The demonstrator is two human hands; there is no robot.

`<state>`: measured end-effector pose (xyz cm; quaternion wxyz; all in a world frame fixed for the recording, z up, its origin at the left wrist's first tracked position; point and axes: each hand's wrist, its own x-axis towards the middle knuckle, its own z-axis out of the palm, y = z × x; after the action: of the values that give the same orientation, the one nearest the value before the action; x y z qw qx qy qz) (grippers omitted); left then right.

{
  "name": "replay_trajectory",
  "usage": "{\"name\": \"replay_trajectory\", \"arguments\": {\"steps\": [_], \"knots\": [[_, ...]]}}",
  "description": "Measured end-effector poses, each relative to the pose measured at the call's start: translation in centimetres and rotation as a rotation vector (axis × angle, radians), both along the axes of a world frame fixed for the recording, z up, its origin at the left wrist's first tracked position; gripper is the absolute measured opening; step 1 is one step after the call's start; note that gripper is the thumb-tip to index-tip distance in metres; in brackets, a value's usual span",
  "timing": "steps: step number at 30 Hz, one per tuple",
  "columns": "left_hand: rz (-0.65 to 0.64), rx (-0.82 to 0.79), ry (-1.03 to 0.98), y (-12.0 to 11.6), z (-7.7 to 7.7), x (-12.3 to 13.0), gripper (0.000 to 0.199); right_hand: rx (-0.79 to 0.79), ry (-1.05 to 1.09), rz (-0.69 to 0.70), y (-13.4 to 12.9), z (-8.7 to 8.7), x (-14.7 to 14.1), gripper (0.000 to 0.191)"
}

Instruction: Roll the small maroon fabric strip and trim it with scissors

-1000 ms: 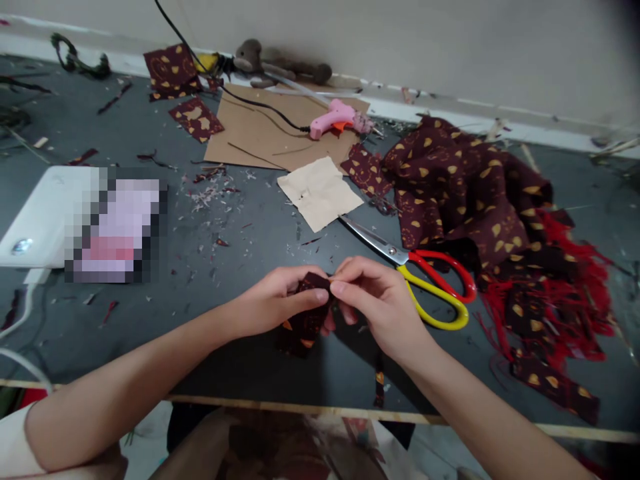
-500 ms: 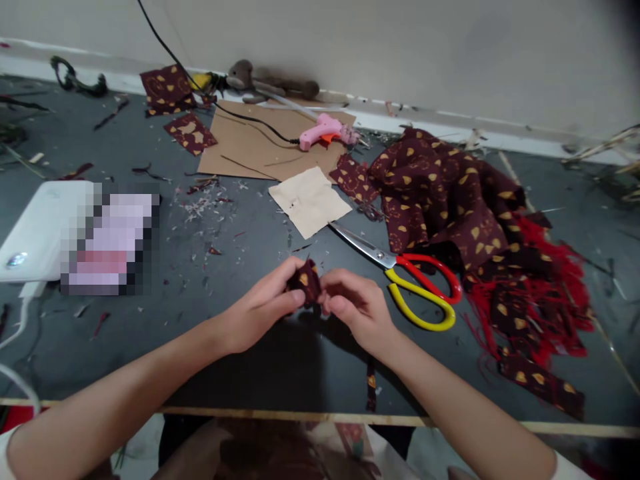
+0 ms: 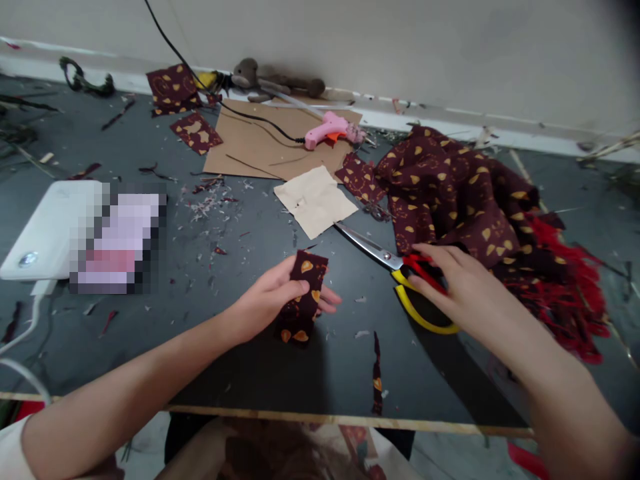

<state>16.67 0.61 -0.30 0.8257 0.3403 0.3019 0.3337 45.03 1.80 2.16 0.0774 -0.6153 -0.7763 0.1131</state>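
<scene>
Near the front edge of the bench (image 3: 240, 380), left hand (image 3: 265, 297) pinches cloth (image 3: 303, 317); right hand (image 3: 457, 280) arches over scissors (image 3: 386, 256), grip unclear.

Left fingers (image 3: 329, 299) hold patterned cloth (image 3: 303, 311); right fingers (image 3: 436, 257) at red-yellow scissors (image 3: 370, 246).

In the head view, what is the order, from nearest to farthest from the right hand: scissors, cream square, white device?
1. Scissors, handles under the right hand.
2. Cream square, ahead, leftward.
3. White device, far left.
</scene>
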Motion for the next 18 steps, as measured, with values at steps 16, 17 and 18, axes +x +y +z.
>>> {"name": "replay_trajectory", "arguments": {"steps": [16,17,18], "knots": [[0.095,-0.391,-0.143,0.4,0.6,-0.1,0.025,-0.341,-0.289,0.194,3.2,1.3,1.3,0.046],[0.096,-0.373,-0.129,0.4,0.6,0.0,0.024,-0.371,-0.247,0.163,3.3,1.7,1.4,0.046],[0.094,-0.346,-0.112,0.3,0.5,0.0,0.024,-0.412,-0.176,0.123,3.4,2.0,1.6,0.045]]}}
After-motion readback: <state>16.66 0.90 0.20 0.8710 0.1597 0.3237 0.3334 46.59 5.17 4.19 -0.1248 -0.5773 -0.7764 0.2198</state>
